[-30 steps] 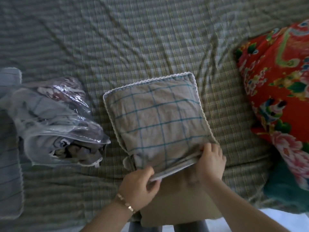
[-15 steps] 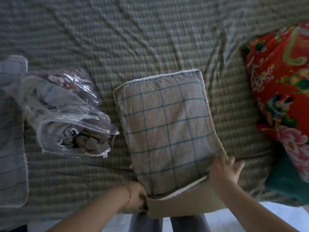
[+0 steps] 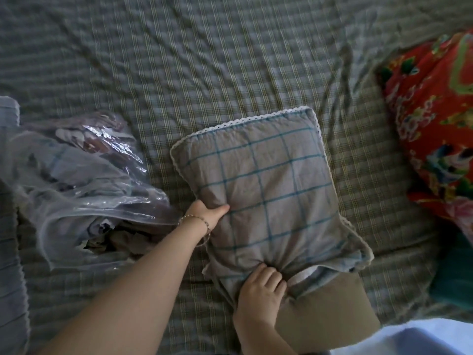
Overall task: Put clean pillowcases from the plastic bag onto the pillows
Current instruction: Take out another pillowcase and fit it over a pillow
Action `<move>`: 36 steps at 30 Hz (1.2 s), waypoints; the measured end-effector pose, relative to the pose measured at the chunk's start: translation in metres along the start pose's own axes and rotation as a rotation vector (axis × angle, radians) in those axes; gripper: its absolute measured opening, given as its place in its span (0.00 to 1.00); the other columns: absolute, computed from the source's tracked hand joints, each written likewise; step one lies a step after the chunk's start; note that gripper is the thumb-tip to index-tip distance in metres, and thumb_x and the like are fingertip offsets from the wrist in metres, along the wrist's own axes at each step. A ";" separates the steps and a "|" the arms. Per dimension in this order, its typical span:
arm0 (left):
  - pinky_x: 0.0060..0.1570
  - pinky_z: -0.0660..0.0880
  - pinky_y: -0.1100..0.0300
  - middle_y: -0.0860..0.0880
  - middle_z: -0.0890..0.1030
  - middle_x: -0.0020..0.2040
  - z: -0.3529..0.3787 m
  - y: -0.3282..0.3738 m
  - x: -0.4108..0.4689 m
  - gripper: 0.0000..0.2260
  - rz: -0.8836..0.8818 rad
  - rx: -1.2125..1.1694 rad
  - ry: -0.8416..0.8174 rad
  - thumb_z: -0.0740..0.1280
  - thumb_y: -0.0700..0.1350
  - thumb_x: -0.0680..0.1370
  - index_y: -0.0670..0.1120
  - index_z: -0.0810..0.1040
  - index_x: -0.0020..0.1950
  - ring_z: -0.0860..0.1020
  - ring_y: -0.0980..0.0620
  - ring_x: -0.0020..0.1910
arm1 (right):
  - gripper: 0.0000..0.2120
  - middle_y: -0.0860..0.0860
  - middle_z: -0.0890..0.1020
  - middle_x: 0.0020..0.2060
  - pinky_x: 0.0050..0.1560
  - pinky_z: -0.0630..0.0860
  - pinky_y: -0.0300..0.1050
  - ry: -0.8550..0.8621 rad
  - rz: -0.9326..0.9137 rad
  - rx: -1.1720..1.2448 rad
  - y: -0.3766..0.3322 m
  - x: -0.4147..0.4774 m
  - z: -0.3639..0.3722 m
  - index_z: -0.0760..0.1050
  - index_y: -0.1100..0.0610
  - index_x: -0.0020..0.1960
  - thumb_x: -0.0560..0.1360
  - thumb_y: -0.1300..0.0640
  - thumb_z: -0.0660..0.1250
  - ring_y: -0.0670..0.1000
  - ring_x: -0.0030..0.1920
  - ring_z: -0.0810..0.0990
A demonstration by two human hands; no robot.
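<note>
A grey pillowcase [image 3: 268, 190] with a teal grid and white lace trim covers most of a tan pillow [image 3: 327, 311] in the middle of the bed. The pillow's near end sticks out bare. My left hand [image 3: 208, 210] grips the left edge of the covered pillow, thumb on top. My right hand [image 3: 261, 288] holds a bunch of pillowcase cloth at the open near end. A clear plastic bag [image 3: 84, 190] with folded linen inside lies to the left, its mouth toward me.
The bed is spread with a wrinkled green checked sheet [image 3: 204, 60]. A red floral pillow [image 3: 435, 124] lies at the right, with teal fabric [image 3: 455, 272] below it. A grey striped cloth [image 3: 10, 252] runs along the left edge.
My left hand has moved from the near opening up to the pillow's left side. My right hand shifted from the right corner to the middle of the opening and bunched the cloth.
</note>
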State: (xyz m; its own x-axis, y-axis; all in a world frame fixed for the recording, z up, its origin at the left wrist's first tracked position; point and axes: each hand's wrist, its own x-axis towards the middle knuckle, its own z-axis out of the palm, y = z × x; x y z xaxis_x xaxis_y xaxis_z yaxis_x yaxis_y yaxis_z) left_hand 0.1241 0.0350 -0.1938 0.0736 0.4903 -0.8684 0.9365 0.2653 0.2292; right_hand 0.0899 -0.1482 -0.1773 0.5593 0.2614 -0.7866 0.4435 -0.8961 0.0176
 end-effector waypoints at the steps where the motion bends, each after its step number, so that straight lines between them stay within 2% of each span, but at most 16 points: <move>1: 0.55 0.72 0.58 0.42 0.77 0.60 -0.001 0.000 0.004 0.29 0.028 0.078 0.037 0.71 0.57 0.69 0.39 0.73 0.62 0.76 0.42 0.57 | 0.20 0.65 0.72 0.37 0.38 0.71 0.55 -0.061 -0.063 -0.007 0.000 0.002 -0.008 0.76 0.67 0.42 0.56 0.58 0.76 0.62 0.38 0.72; 3: 0.50 0.72 0.57 0.41 0.79 0.55 -0.007 0.006 0.003 0.21 0.074 0.079 0.079 0.70 0.52 0.72 0.39 0.76 0.57 0.77 0.42 0.53 | 0.27 0.60 0.76 0.40 0.39 0.75 0.53 -0.102 -0.125 -0.027 0.006 0.005 -0.039 0.74 0.60 0.45 0.53 0.52 0.81 0.60 0.40 0.77; 5: 0.42 0.72 0.58 0.42 0.80 0.47 -0.009 0.015 -0.009 0.15 0.141 -0.023 0.106 0.69 0.47 0.72 0.38 0.78 0.52 0.78 0.43 0.48 | 0.22 0.56 0.75 0.54 0.57 0.70 0.55 -0.103 -0.194 -0.052 0.018 0.008 -0.066 0.67 0.57 0.57 0.68 0.50 0.71 0.58 0.55 0.75; 7: 0.33 0.68 0.60 0.45 0.78 0.37 -0.013 0.024 -0.032 0.08 0.198 -0.138 0.136 0.70 0.43 0.72 0.38 0.79 0.45 0.77 0.45 0.43 | 0.15 0.53 0.76 0.56 0.62 0.66 0.53 -0.113 -0.266 0.029 0.041 -0.001 -0.092 0.65 0.53 0.54 0.71 0.52 0.65 0.56 0.58 0.75; 10: 0.30 0.66 0.59 0.46 0.74 0.31 -0.026 0.047 -0.081 0.17 0.269 -0.251 0.203 0.71 0.49 0.64 0.35 0.77 0.39 0.74 0.48 0.37 | 0.13 0.52 0.81 0.50 0.48 0.70 0.43 -0.149 -0.304 0.216 0.076 -0.014 -0.138 0.71 0.53 0.50 0.66 0.56 0.65 0.55 0.55 0.77; 14: 0.32 0.64 0.58 0.49 0.71 0.29 -0.045 0.103 -0.154 0.13 0.448 -0.188 0.333 0.72 0.44 0.67 0.35 0.73 0.34 0.71 0.49 0.35 | 0.16 0.47 0.80 0.29 0.28 0.71 0.39 -0.369 -0.336 0.791 0.105 -0.029 -0.188 0.78 0.57 0.37 0.51 0.65 0.62 0.46 0.32 0.79; 17: 0.35 0.63 0.61 0.50 0.71 0.30 -0.039 0.149 -0.201 0.13 0.571 -0.073 0.386 0.70 0.45 0.69 0.45 0.67 0.30 0.70 0.49 0.35 | 0.19 0.57 0.76 0.31 0.29 0.65 0.39 -0.574 -0.275 0.998 0.126 -0.032 -0.214 0.77 0.70 0.38 0.47 0.70 0.60 0.53 0.33 0.75; 18: 0.33 0.63 0.62 0.49 0.71 0.31 -0.027 0.161 -0.209 0.14 0.572 -0.056 0.344 0.69 0.45 0.70 0.46 0.66 0.31 0.70 0.50 0.33 | 0.20 0.59 0.77 0.33 0.31 0.66 0.41 -0.588 -0.223 1.040 0.137 -0.026 -0.215 0.77 0.71 0.38 0.47 0.72 0.60 0.55 0.35 0.76; 20: 0.24 0.67 0.61 0.48 0.75 0.32 0.010 0.183 -0.228 0.11 0.569 -0.198 0.039 0.67 0.42 0.73 0.48 0.66 0.35 0.73 0.53 0.24 | 0.19 0.61 0.79 0.32 0.31 0.70 0.41 -0.584 -0.052 1.155 0.170 -0.009 -0.216 0.78 0.70 0.38 0.49 0.73 0.59 0.57 0.34 0.79; 22: 0.26 0.73 0.61 0.47 0.77 0.32 0.049 0.195 -0.237 0.08 0.632 -0.198 -0.241 0.63 0.38 0.75 0.49 0.69 0.39 0.75 0.53 0.22 | 0.16 0.59 0.78 0.28 0.26 0.72 0.39 -0.476 0.177 1.167 0.200 0.014 -0.209 0.77 0.74 0.43 0.55 0.74 0.63 0.53 0.28 0.78; 23: 0.32 0.75 0.58 0.48 0.78 0.34 0.065 0.197 -0.238 0.06 0.726 -0.053 -0.274 0.63 0.39 0.75 0.48 0.72 0.41 0.78 0.51 0.27 | 0.17 0.57 0.78 0.30 0.28 0.74 0.39 -0.381 0.298 1.119 0.216 0.028 -0.203 0.76 0.74 0.50 0.61 0.71 0.67 0.51 0.29 0.78; 25: 0.42 0.75 0.57 0.49 0.80 0.43 0.083 0.190 -0.224 0.04 0.872 0.294 -0.168 0.62 0.42 0.76 0.48 0.76 0.47 0.79 0.48 0.41 | 0.12 0.53 0.78 0.42 0.44 0.76 0.41 -0.225 0.434 0.761 0.236 0.041 -0.203 0.74 0.66 0.59 0.76 0.63 0.61 0.49 0.41 0.78; 26: 0.45 0.73 0.57 0.49 0.79 0.48 0.085 0.181 -0.210 0.06 0.892 0.414 -0.057 0.61 0.43 0.76 0.48 0.76 0.51 0.78 0.48 0.47 | 0.10 0.52 0.76 0.42 0.46 0.76 0.43 -0.101 0.436 0.606 0.241 0.050 -0.206 0.74 0.62 0.57 0.79 0.62 0.57 0.49 0.42 0.76; 29: 0.55 0.69 0.55 0.46 0.75 0.57 0.075 0.145 -0.145 0.11 0.830 0.479 0.254 0.63 0.42 0.75 0.47 0.75 0.57 0.73 0.45 0.57 | 0.07 0.54 0.76 0.43 0.36 0.70 0.42 0.187 0.221 0.515 0.227 0.073 -0.218 0.74 0.57 0.51 0.78 0.60 0.57 0.50 0.38 0.73; 32: 0.59 0.68 0.52 0.42 0.73 0.59 0.053 0.122 -0.086 0.14 0.583 0.416 0.451 0.66 0.43 0.74 0.44 0.74 0.60 0.71 0.42 0.59 | 0.11 0.51 0.74 0.51 0.45 0.69 0.42 0.317 -0.156 0.443 0.190 0.108 -0.225 0.76 0.56 0.56 0.75 0.60 0.62 0.51 0.47 0.74; 36: 0.55 0.71 0.51 0.43 0.73 0.58 0.046 0.121 -0.038 0.15 0.435 0.478 0.404 0.68 0.46 0.74 0.43 0.74 0.58 0.70 0.42 0.58 | 0.18 0.53 0.73 0.59 0.59 0.70 0.50 0.331 -0.412 0.263 0.140 0.156 -0.239 0.74 0.55 0.63 0.75 0.51 0.65 0.57 0.61 0.71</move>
State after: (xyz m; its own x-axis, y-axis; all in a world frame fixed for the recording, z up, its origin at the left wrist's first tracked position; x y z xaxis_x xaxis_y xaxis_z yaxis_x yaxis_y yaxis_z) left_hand 0.2500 0.0107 -0.1536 0.4253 0.7584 -0.4939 0.9049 -0.3651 0.2187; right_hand 0.4065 -0.1473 -0.1499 0.5851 0.6671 -0.4611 0.5054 -0.7447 -0.4359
